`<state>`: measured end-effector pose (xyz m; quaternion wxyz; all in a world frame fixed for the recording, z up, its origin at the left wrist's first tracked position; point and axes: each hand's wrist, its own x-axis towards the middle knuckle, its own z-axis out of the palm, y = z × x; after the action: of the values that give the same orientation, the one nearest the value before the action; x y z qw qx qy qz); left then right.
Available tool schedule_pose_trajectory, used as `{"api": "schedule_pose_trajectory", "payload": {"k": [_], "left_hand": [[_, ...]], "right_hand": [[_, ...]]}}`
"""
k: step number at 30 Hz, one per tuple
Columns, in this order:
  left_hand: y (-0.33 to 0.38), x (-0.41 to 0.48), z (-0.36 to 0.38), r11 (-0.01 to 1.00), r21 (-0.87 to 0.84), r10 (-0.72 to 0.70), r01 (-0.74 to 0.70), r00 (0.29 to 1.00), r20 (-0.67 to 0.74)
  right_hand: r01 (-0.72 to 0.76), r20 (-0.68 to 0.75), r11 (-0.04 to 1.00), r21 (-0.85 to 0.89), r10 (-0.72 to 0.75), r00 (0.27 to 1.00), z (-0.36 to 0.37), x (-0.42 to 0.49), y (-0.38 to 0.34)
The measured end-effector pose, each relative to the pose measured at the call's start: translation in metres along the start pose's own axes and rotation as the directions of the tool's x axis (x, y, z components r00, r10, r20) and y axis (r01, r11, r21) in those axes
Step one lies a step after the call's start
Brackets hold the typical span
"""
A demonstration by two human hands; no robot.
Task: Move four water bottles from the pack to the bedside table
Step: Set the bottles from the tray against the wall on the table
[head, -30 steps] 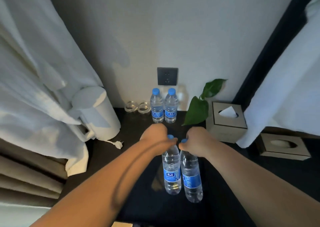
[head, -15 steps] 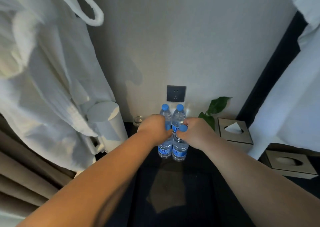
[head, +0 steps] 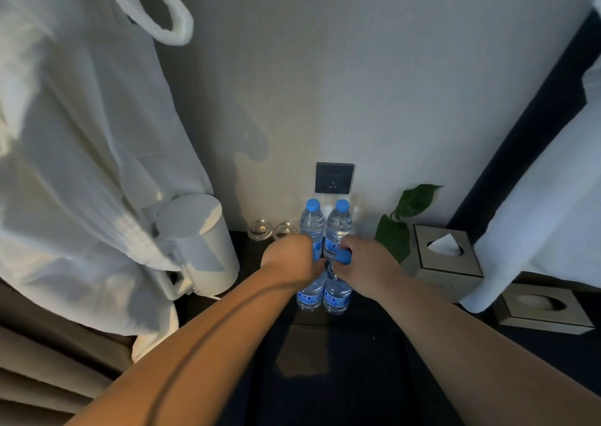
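Blue caps mark 4 clear plastic bottles on the dark tabletop [head: 266,295]. 2 rear bottles [head: 326,227] stand upright against the wall under the socket [head: 334,178]. The left hand [head: 287,258] has its fingers closed round the neck of the front left bottle [head: 310,295]; the right hand [head: 364,268] is wrapped round the top of the front right bottle [head: 337,295], its cap showing between the fingers. Both front bottles sit just before the rear pair, upright or nearly so.

To finish well, I judge each base should settle flat before the grip loosens, with the hands lifted straight up so the rear pair is not knocked, and kept clear of the 2 glasses [head: 273,230] and the kettle [head: 198,246].

Labels are blue with a white mark; the writing is too small to read.
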<state>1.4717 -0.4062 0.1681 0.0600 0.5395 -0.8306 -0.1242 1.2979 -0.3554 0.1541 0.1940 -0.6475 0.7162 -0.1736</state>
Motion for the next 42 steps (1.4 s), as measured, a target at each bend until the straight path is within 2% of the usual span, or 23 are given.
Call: {"api": "schedule_pose_trajectory", "payload": {"k": [7, 10, 13, 20, 25, 28, 32, 39, 42], "left_hand": [[-0.004, 0.005, 0.000, 0.999, 0.049, -0.023, 0.022, 1.000, 0.013], [-0.004, 0.009, 0.001, 0.997, 0.055, -0.049, 0.048, 0.998, 0.027], [-0.003, 0.013, 0.000, 0.992, -0.013, -0.124, 0.124, 0.992, 0.015], [-0.010, 0.045, -0.016, 0.993, -0.030, -0.117, 0.117, 0.993, -0.007], [-0.017, 0.069, -0.011, 0.992, -0.061, -0.115, 0.109, 0.988, -0.102], [-0.021, 0.084, -0.005, 0.988, -0.114, -0.116, 0.104, 0.987, -0.107], [-0.023, 0.100, 0.000, 0.979, -0.175, -0.120, 0.106, 0.990, -0.075], [-0.020, 0.120, 0.000, 0.983, -0.125, -0.138, 0.135, 0.990, -0.013], [-0.022, 0.128, 0.000, 0.959, -0.216, -0.181, 0.185, 0.983, 0.037]], "right_hand": [[0.005, 0.076, 0.983, -0.181, 0.009, 0.997, -0.002, 0.012, 0.006], [-0.047, 0.093, 0.996, -0.082, 0.054, 0.994, -0.004, 0.017, 0.010], [-0.070, 0.070, 0.998, -0.008, 0.071, 0.995, -0.008, 0.024, 0.012], [-0.044, -0.007, 0.994, -0.102, 0.044, 0.999, -0.024, 0.058, 0.019], [-0.057, -0.078, 0.995, -0.086, 0.050, 0.996, -0.028, 0.085, 0.023], [-0.030, -0.089, 0.998, -0.048, 0.026, 0.996, -0.027, 0.098, 0.025], [-0.006, -0.063, 0.995, -0.095, 0.000, 0.998, -0.026, 0.115, 0.029], [0.135, 0.007, 0.988, -0.074, -0.135, 0.991, -0.021, 0.133, 0.030], [0.147, 0.000, 0.987, -0.066, -0.147, 0.989, -0.020, 0.136, 0.029]]}}
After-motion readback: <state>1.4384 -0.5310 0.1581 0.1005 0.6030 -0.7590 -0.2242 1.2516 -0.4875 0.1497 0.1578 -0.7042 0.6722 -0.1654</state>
